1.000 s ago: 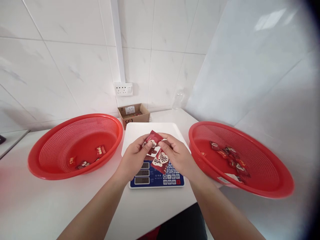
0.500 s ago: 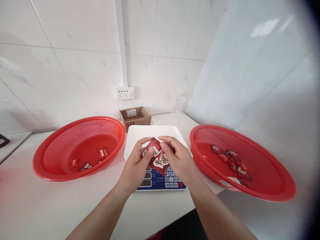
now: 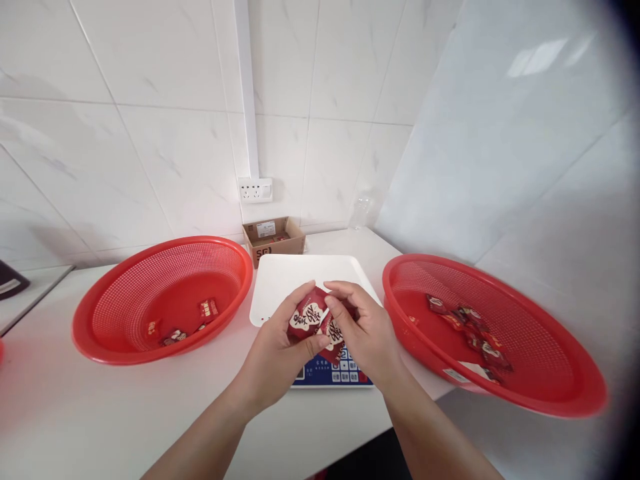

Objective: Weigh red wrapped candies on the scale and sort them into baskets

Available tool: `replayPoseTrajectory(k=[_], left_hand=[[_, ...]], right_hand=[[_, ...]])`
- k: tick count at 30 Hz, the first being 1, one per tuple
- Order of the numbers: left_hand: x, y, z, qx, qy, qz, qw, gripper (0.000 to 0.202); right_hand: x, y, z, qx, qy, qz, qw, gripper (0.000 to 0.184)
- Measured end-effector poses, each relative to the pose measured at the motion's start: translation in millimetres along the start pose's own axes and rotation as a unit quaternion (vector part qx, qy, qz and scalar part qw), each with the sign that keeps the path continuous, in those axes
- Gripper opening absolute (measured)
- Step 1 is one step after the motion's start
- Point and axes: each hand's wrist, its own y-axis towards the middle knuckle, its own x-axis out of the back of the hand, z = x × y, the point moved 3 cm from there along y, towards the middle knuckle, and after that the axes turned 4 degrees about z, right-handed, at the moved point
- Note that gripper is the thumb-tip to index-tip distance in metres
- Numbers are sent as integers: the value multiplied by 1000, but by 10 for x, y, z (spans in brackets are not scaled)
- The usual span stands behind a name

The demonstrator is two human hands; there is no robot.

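Note:
My left hand [image 3: 277, 350] is shut on a red sweet packet [image 3: 306, 315] with a white label and dark calligraphy. My right hand [image 3: 363, 330] grips a second, similar red packet [image 3: 333, 335], partly hidden by its fingers. The packets touch or overlap between my hands. Both hands hang over a digital scale with a white platform [image 3: 295, 283] and a blue keypad [image 3: 333, 375]. My hands hide the scale's display.
A red mesh basket [image 3: 150, 260] on the left holds several red packets. A larger red mesh basket [image 3: 475, 280] on the right holds several more. Behind the scale stands an open cardboard box [image 3: 273, 241], below a wall socket [image 3: 255, 190]. A clear plastic bottle [image 3: 361, 213] stands in the corner.
My hands have come closer together, and the left packet now faces up more. The scale, baskets and box sit lower in the view, and the scale's display has become hidden.

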Motion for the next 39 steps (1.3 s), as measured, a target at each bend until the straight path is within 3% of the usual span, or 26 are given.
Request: replayPoseTrajectory(k=[5,11,13,16,17,22,29,35,39], left_hand=[[-24,-11,-42,22,-38,12,999,69],[-63,-42,-41,43,-87,2,995,88],[-53,-40,-14,54,-75,-6,996,78],[-30,-29,47,69,-3,17,997,34],[-23,-29,66,69,19,26,997,29],[-8,-61,80,49,42,30,997,30],[-67,-130,69,11,14,100,995,30],[69,-179,118,18,81,47,995,36],[446,-186,-43,12,223,-97,970,42]], right_hand=[[-4,-19,30,-28,56,44,997,23],[40,-75,83,3,17,-18,1000,18],[66,-87,100,25,-6,-41,999,17],[90,-93,109,43,-27,-61,997,17],[89,-94,108,45,-28,-59,997,17],[45,-110,71,24,-10,-31,999,17],[-16,-142,12,-10,-3,-41,999,19],[-94,-150,-28,-12,21,2,1000,22],[-42,-161,-69,-26,38,23,999,31]])
